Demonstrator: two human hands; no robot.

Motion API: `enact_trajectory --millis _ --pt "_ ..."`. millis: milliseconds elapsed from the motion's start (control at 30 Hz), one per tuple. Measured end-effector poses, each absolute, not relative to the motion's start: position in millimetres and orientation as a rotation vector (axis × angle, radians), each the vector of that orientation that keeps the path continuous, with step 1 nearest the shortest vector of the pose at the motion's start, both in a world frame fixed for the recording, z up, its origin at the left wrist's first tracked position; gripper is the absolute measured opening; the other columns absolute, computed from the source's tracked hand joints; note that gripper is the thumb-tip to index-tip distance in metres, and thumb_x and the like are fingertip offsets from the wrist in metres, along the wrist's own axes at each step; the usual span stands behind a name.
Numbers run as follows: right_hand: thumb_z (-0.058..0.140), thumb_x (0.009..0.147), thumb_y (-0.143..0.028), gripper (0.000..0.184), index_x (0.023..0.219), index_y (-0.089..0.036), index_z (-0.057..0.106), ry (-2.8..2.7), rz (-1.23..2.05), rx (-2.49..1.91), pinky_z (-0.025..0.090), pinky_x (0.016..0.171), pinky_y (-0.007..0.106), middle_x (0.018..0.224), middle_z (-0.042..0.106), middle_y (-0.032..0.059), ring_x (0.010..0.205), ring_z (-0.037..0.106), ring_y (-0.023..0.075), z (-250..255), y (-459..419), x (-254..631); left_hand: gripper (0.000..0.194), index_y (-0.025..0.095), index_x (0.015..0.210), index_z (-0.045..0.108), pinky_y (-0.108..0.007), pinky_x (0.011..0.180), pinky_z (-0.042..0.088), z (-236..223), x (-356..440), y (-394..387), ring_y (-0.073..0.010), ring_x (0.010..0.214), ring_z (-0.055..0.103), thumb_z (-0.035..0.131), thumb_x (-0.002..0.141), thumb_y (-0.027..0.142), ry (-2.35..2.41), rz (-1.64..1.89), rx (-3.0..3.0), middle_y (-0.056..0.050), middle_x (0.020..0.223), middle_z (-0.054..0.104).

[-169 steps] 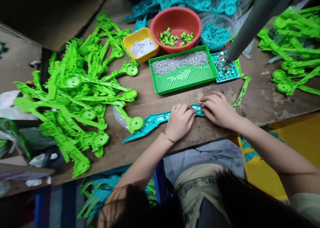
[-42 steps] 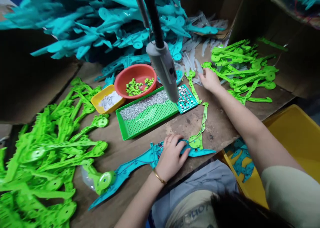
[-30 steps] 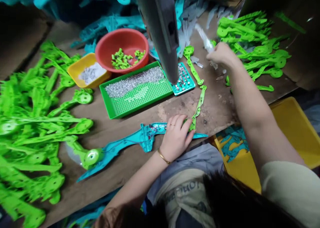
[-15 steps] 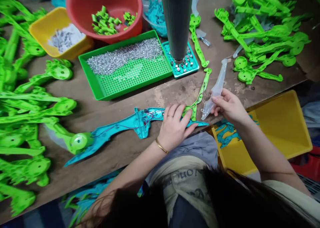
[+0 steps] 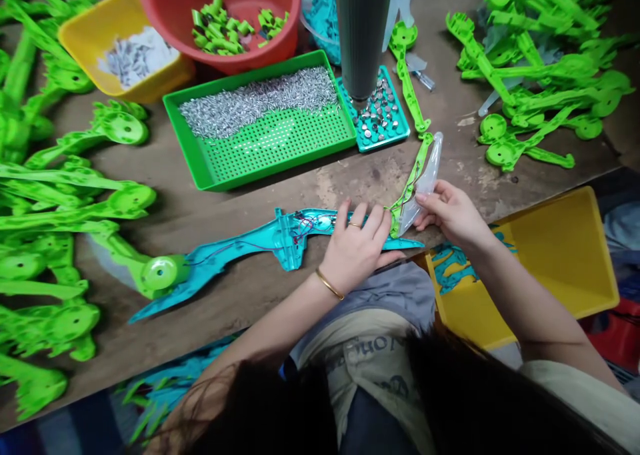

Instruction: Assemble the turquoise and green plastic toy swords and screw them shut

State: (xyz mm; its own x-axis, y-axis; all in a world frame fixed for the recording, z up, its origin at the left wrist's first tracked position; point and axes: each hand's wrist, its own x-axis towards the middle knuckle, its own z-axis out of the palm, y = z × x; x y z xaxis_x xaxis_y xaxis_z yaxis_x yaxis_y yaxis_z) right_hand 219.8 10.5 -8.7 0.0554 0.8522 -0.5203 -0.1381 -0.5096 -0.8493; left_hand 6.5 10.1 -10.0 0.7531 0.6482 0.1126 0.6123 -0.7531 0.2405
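A long blue plastic toy bow half (image 5: 250, 238) lies along the table's front edge, with thin wires inside. My left hand (image 5: 357, 238) lies over its right end, fingers curled down and holding it. A green plastic limb (image 5: 414, 168) with a wire joins there and points away from me; its lower end is partly behind my fingers. My right hand (image 5: 453, 214) pinches a translucent whitish plastic piece (image 5: 429, 168) between thumb and fingers. This piece lies against the right side of the green limb. At the bow's left end is a green round-ended limb (image 5: 163, 275).
A green tray (image 5: 265, 142) of small screws and a blue tray (image 5: 397, 125) of metal discs stand behind, beside a dark post (image 5: 361, 35). Red bowl (image 5: 220, 58), yellow bin (image 5: 85, 45), green part piles (image 5: 545, 75) surround. A yellow crate (image 5: 565, 262) sits lower right.
My right hand has brought the translucent piece left and down against the green limb. My left hand stays on the blue bow half. The whole view has shifted slightly.
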Motion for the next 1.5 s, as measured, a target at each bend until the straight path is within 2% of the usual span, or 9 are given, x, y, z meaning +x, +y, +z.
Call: enact_trajectory --millis 300,567,700,800,1000,1200,1333,1400,1500 --pt "0.084 0.06 -0.057 0.054 0.086 -0.022 0.052 -0.833 1.569 -1.636 0.057 0.047 0.024 0.056 0.067 -0.0019 0.05 0.066 0.0149 -4.3 10.5 221.4 0.057 0.012 0.131 0.054 -0.058 0.11 0.031 -9.3 13.2 8.5 -0.0368 0.121 0.049 0.062 0.087 0.048 1.078 0.185 2.681 -0.018 0.135 0.056" --pt "0.082 0.063 -0.058 0.053 0.084 -0.019 0.053 -0.966 1.616 -1.707 0.057 0.046 0.024 0.058 0.067 0.0003 0.048 0.066 0.015 0.4 22.1 224.1 0.055 0.011 0.128 0.055 -0.055 0.109 0.032 -14.1 11.9 8.8 -0.0348 0.119 0.051 0.055 0.091 0.051 1.076 0.259 2.657 -0.019 0.133 0.057" --pt "0.078 0.067 -0.061 0.048 0.078 -0.021 0.053 -1.17 1.532 -1.876 0.043 0.032 0.022 0.054 0.065 -0.0009 0.035 0.056 0.0116 3.0 24.4 229.1 0.054 0.011 0.129 0.056 -0.054 0.11 0.031 -15.3 11.1 8.4 -0.0342 0.119 0.051 0.056 0.091 0.05 1.078 0.281 2.625 -0.019 0.131 0.058" --pt "0.072 0.072 -0.063 0.046 0.069 -0.022 0.052 -1.376 1.41 -2.046 0.034 0.03 0.023 0.048 0.062 -0.0011 0.031 0.049 0.0112 4.2 23.5 233.7 0.057 0.011 0.131 0.056 -0.052 0.111 0.03 -17.1 9.2 7.5 -0.0331 0.118 0.052 0.055 0.091 0.052 1.065 0.324 2.612 -0.019 0.13 0.059" --pt "0.068 0.076 -0.061 0.044 0.063 -0.023 0.05 -1.711 1.054 -2.084 0.037 0.043 0.027 0.05 0.061 -0.0002 0.043 0.052 0.0138 3.5 31.9 241.0 0.058 0.027 0.145 0.045 -0.054 0.11 0.031 -18.2 4.8 6.6 -0.0318 0.119 0.053 0.059 0.091 0.044 1.002 0.324 2.692 -0.015 0.133 0.057" --pt "0.057 0.088 -0.04 0.02 0.101 -0.024 0.057 -1.447 0.874 -2.057 0.043 0.047 0.03 0.057 0.06 -0.0023 0.04 0.051 0.0139 -6.7 86.3 259.8 0.056 0.025 0.143 0.048 -0.052 0.107 0.035 -18.5 3.6 7.9 -0.0313 0.114 0.055 0.057 0.091 0.045 1.005 0.318 2.766 -0.016 0.131 0.059" --pt "0.058 0.086 -0.033 0.018 0.101 -0.024 0.058 -1.484 0.959 -2.027 0.047 0.05 0.032 0.052 0.053 -0.0044 0.041 0.048 0.0133 -12.0 109.1 267.2 0.057 0.026 0.144 0.047 -0.053 0.108 0.034 -19.6 3.5 7.2 -0.0313 0.116 0.055 0.057 0.091 0.045 1.0 0.3 2.744 -0.015 0.132 0.058" --pt "0.061 0.085 -0.031 0.016 0.098 -0.023 0.059 -1.566 0.843 -2.074 0.052 0.061 0.037 0.057 0.055 -0.0024 0.051 0.055 0.0163 -9.9 109.5 265.7 0.059 0.024 0.145 0.045 -0.053 0.109 0.033 -19.8 3.4 6.8 -0.0311 0.117 0.055 0.058 0.091 0.044 1.006 0.289 2.751 -0.016 0.133 0.058" --pt "0.061 0.085 -0.029 0.018 0.1 -0.02 0.06 -1.723 0.481 -2.083 0.051 0.083 0.047 0.081 0.064 0.0058 0.081 0.064 0.025 0.4 96.0 254.8 0.059 0.022 0.145 0.044 -0.052 0.109 0.034 -20.2 3.2 6.4 -0.0305 0.119 0.055 0.057 0.092 0.044 1.013 0.295 2.759 -0.017 0.133 0.058"
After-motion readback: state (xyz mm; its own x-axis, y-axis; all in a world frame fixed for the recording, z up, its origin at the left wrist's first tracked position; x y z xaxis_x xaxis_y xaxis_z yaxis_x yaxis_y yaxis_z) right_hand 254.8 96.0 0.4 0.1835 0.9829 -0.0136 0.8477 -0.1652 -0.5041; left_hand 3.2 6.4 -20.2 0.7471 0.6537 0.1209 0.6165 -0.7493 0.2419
